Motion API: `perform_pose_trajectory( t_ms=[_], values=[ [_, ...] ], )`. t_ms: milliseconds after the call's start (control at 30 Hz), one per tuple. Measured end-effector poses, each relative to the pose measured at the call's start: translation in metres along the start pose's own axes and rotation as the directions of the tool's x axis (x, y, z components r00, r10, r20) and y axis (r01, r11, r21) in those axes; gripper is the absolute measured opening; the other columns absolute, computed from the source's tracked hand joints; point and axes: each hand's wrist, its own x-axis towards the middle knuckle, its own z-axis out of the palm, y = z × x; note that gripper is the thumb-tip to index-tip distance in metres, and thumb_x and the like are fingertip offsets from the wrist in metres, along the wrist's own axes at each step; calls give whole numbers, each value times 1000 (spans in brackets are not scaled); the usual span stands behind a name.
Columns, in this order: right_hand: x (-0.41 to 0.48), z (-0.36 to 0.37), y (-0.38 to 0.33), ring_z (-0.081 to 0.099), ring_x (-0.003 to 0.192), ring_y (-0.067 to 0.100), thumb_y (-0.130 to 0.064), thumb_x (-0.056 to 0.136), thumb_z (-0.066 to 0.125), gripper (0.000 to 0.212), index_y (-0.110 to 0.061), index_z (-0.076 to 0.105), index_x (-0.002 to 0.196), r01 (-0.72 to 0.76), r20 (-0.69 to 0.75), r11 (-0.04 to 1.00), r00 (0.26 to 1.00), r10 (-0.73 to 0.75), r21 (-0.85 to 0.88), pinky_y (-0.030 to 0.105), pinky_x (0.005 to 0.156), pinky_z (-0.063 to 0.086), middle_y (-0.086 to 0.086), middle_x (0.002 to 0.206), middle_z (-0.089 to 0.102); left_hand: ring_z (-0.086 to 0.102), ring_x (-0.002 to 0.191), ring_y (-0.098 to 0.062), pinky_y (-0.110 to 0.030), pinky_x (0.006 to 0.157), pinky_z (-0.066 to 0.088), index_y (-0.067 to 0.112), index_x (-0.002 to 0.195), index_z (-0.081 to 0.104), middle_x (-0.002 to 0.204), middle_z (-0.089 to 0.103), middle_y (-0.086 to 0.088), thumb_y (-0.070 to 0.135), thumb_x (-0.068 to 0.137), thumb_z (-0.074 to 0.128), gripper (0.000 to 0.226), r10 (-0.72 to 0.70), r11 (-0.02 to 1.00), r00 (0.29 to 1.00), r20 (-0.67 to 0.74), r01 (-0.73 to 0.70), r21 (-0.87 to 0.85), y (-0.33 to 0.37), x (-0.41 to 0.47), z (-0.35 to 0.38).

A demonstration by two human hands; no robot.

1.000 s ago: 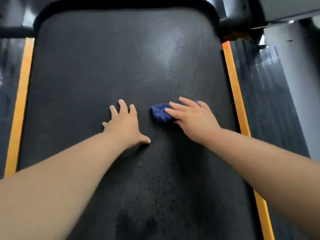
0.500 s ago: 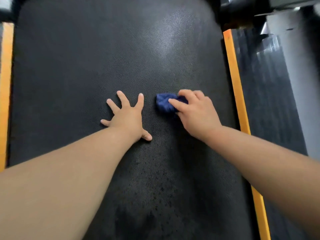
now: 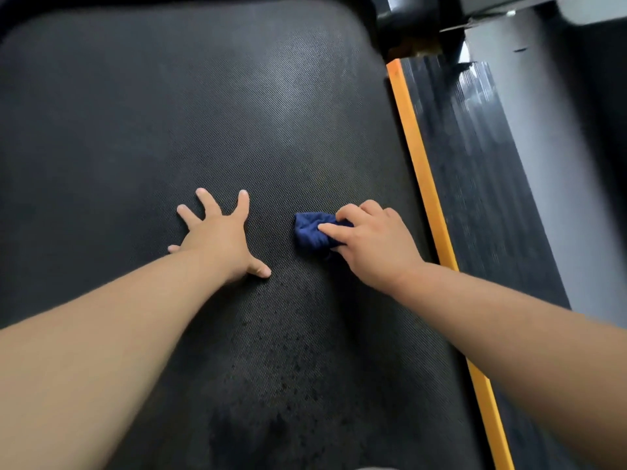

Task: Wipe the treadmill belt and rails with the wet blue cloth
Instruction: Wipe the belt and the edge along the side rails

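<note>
1. The right hand (image 3: 369, 245) is curled round the bunched blue cloth (image 3: 312, 230), index finger laid across its top. It presses the cloth onto the treadmill belt (image 3: 169, 113), right of the belt's middle and near the orange strip (image 3: 420, 171).
2. The left hand (image 3: 217, 239) lies flat on the belt just left of the cloth. Its fingers are splayed and hold nothing; it probably serves as a brace.
3. To wipe well, I would open the wad out so more wet fabric meets the textured surface. Then run long overlapping strokes from far to near, keeping the pressure even.
4. The speckled patch near the person looks like it needs a pass, though I cannot tell whether it is damp or dirt.
5. The ribbed right rail (image 3: 475, 164) beyond the strip appears still to be done. The left rail is out of view.
6. Compared with a second ago, the right fingers have drawn in from a flatter lie, so the cloth is more tightly bunched.
7. The left fingers are spread wider than before.
8. The view has swung right, and the left orange strip has dropped out of view.
</note>
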Motion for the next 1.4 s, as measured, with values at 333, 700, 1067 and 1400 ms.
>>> perform_pose_trajectory(
  t_ms=[333,700,1067,1400],
  values=[
    [24,-3,-2,51,88,33,-22,81,61,29,-20,65,109,-128,-104,992,986,128,9,37,65,45,7,106,59,-17,139,-47,-72,99,25,31,145,-23,150,-27,-25,63,52,82,144,22,998,1000,20,-23,54,23,5,1],
    [92,-11,15,44,104,34,-31,91,53,30,-26,59,120,-262,-68,965,963,261,0,39,78,39,6,118,52,-19,139,-47,-74,99,24,35,146,-20,149,-30,-23,56,52,86,143,9,1000,999,43,-9,18,24,10,1],
    [30,-4,17,51,90,34,-28,82,63,28,-23,66,109,-95,-127,995,987,94,-2,35,65,38,5,105,60,-18,139,-48,-74,98,25,34,146,-20,150,-29,-24,55,49,86,145,12,1000,999,48,-13,29,27,8,-4],
    [-36,2,3,52,90,33,-26,78,52,34,-22,67,108,-154,-143,977,974,175,147,41,65,49,2,110,61,-16,140,-44,-71,99,27,37,146,-19,152,-27,-19,60,50,84,143,9,1000,1000,-20,-8,30,24,4,1]
  ],
)
